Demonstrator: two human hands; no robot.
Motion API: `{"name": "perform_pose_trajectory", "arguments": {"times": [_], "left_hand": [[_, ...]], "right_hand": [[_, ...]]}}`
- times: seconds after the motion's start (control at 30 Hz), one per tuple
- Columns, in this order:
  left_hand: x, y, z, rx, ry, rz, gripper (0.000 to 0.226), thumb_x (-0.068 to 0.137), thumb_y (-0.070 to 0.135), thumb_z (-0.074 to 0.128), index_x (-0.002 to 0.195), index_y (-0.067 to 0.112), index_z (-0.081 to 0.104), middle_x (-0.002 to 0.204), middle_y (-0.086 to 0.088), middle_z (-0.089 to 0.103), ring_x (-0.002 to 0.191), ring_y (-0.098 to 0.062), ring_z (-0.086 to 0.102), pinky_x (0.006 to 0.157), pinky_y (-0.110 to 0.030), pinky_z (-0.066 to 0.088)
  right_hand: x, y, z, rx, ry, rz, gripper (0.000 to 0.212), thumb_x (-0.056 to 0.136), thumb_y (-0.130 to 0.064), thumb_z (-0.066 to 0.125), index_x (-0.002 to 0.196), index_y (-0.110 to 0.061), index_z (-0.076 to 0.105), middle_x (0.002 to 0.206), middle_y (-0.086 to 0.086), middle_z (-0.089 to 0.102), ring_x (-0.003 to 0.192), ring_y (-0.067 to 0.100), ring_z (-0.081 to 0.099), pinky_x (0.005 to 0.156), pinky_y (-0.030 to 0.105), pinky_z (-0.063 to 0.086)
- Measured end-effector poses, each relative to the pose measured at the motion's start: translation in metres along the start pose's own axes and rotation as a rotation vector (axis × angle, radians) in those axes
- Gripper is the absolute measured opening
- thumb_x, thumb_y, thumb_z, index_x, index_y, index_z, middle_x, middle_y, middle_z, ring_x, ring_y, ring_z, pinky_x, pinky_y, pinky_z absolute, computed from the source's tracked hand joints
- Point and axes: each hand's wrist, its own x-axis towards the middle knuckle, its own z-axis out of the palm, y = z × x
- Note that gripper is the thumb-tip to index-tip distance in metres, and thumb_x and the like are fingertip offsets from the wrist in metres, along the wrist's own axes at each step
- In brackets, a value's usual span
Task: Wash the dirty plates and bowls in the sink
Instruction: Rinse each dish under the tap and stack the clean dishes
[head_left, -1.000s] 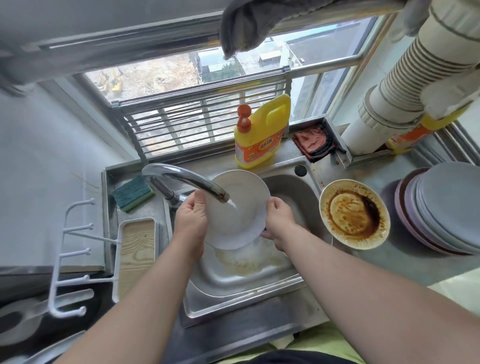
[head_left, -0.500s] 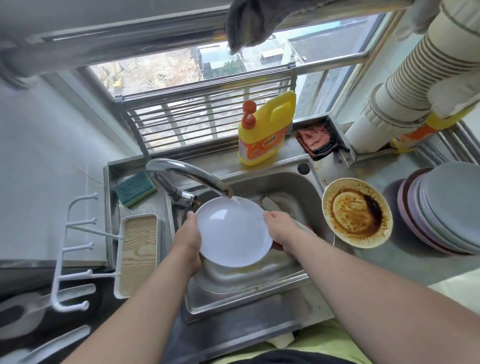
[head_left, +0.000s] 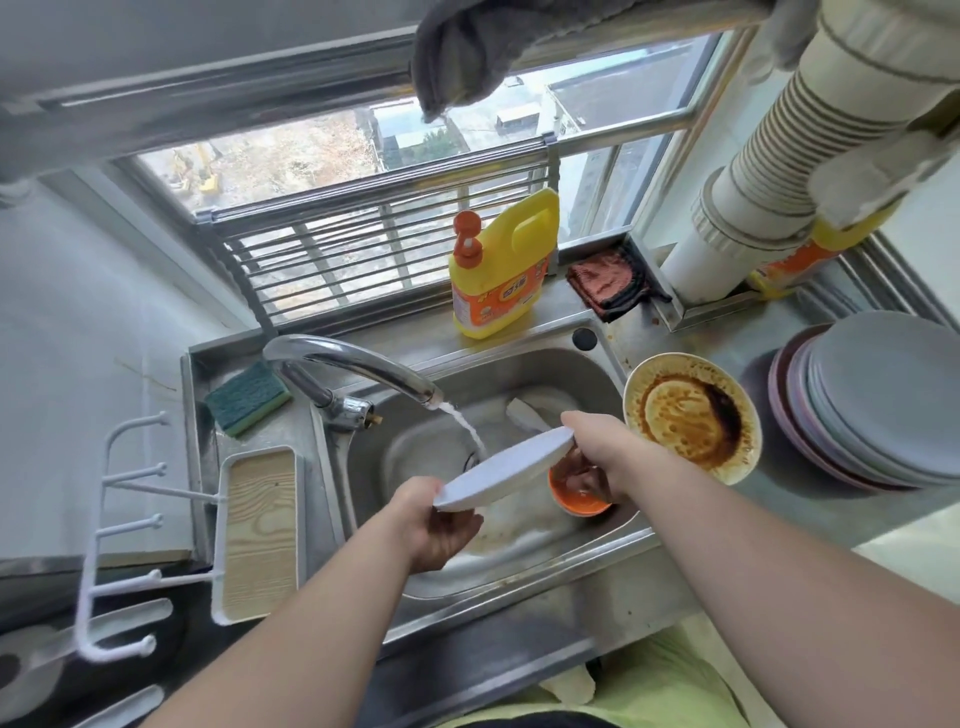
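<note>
White, round, rigid plate (head_left: 506, 467) tilts under the tap stream at frame centre, over the steel sink (head_left: 587, 374); left hand (head_left: 439, 519) and right hand (head_left: 597, 452) clamp opposite rims. Wet, likely slippery and breakable, so rim grips suit.

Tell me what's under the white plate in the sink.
Under the white plate, an orange bowl sits partly visible in the sink, over brownish residue. The plate and right hand cover the rest.
</note>
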Motion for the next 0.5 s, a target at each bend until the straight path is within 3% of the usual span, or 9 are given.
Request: {"name": "perform_pose_trajectory", "arguments": {"times": [0.07, 0.2, 0.3, 0.4, 0.43, 0.5], "left_hand": [[-0.001, 0.001, 0.006, 0.002, -0.009, 0.032, 0.027, 0.102, 0.009, 0.040, 0.102, 0.003, 0.066, 0.062, -0.008, 0.068, 0.046, -0.017, 0.067, 0.047, -0.034, 0.060], [-0.011, 0.011, 0.009, -0.090, -0.075, 0.194, 0.022, 0.101, 0.019, 0.056, 0.112, 0.009, 0.073, 0.087, -0.009, 0.078, 0.068, -0.026, 0.076, 0.058, -0.034, 0.063], [-0.023, 0.022, 0.003, -0.107, -0.077, 0.399, 0.030, 0.097, 0.043, 0.064, 0.114, 0.019, 0.073, 0.102, -0.011, 0.079, 0.090, -0.034, 0.074, 0.082, -0.047, 0.058], [-0.035, 0.034, -0.004, -0.043, -0.045, 0.568, 0.050, 0.079, 0.058, 0.068, 0.114, 0.023, 0.074, 0.108, -0.007, 0.080, 0.096, -0.030, 0.075, 0.091, -0.045, 0.055], [-0.037, 0.036, -0.007, -0.018, -0.026, 0.619, 0.044, 0.085, 0.057, 0.066, 0.113, 0.024, 0.074, 0.106, 0.000, 0.080, 0.098, -0.023, 0.076, 0.095, -0.045, 0.056], [-0.048, 0.040, -0.012, 0.011, 0.009, 0.704, 0.024, 0.106, 0.043, 0.056, 0.104, 0.027, 0.072, 0.091, 0.018, 0.079, 0.087, -0.002, 0.074, 0.086, -0.033, 0.056]], "right_hand": [[0.000, -0.001, 0.000, 0.009, 0.032, -0.023, 0.033, 0.102, -0.040, 0.051, 0.099, -0.010, 0.062, 0.052, 0.007, 0.062, 0.051, 0.020, 0.053, 0.049, 0.024, 0.036], [-0.001, 0.002, 0.002, -0.014, 0.042, -0.115, 0.033, 0.105, -0.036, 0.051, 0.107, -0.009, 0.069, 0.082, 0.011, 0.064, 0.054, 0.019, 0.056, 0.044, 0.019, 0.039], [-0.003, 0.012, 0.012, -0.062, 0.019, -0.102, 0.025, 0.102, -0.018, 0.049, 0.087, -0.011, 0.067, 0.065, 0.007, 0.060, 0.040, 0.016, 0.047, 0.042, 0.018, 0.034], [-0.005, 0.020, 0.030, -0.198, -0.049, -0.095, 0.025, 0.095, -0.015, 0.043, 0.088, -0.015, 0.067, 0.060, 0.006, 0.059, 0.041, 0.018, 0.046, 0.045, 0.020, 0.034], [-0.007, 0.021, 0.038, -0.228, -0.078, -0.114, 0.025, 0.096, -0.015, 0.045, 0.094, -0.014, 0.070, 0.067, 0.006, 0.064, 0.045, 0.018, 0.050, 0.045, 0.020, 0.037], [-0.009, 0.019, 0.054, -0.143, -0.120, -0.103, 0.025, 0.099, -0.024, 0.049, 0.105, -0.015, 0.072, 0.082, 0.004, 0.074, 0.057, 0.018, 0.059, 0.049, 0.023, 0.046]]}}
